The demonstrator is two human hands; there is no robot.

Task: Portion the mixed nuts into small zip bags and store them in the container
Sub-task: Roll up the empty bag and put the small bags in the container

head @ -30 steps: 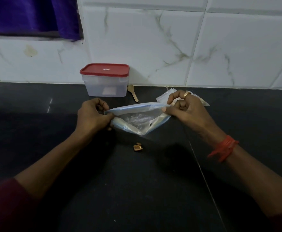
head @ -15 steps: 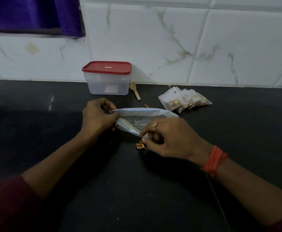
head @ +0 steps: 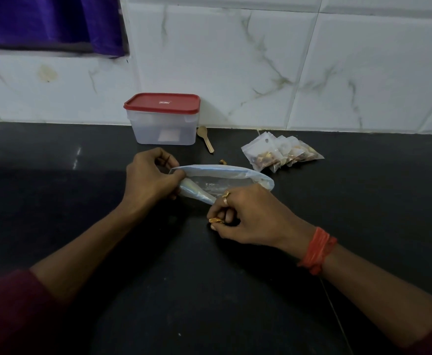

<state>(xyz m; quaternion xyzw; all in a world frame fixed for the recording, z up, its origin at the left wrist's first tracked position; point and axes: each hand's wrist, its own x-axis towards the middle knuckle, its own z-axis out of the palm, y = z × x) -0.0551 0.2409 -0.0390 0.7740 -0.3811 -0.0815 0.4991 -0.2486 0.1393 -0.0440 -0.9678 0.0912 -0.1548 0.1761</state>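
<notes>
Counting loose nuts: I see two, pinched nut (head: 216,220) in right hand (head: 253,219), stray nut (head: 222,161) on counter (head: 363,201).
Left hand (head: 150,180): pinches one large plastic bag (head: 225,180).
Filled zip bags (head: 281,155): roughly four, right of one lidded container (head: 162,121).

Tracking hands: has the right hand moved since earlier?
Yes. The right hand left the bag rim, moving nearer the camera, away from the container, to a loose nut.

The container lid (head: 161,103) is showing red, the container body (head: 143,131) translucent white. The counter (head: 56,201) is reading black; the wall tiles (head: 235,60) are showing white with grey-green veins. The cloth (head: 43,21) is showing purple, the large bag (head: 222,171) pale blue, the wrist thread (head: 316,249) orange-red, the sleeve (head: 10,311) maroon, the loose nut (head: 216,220) golden brown.
</notes>
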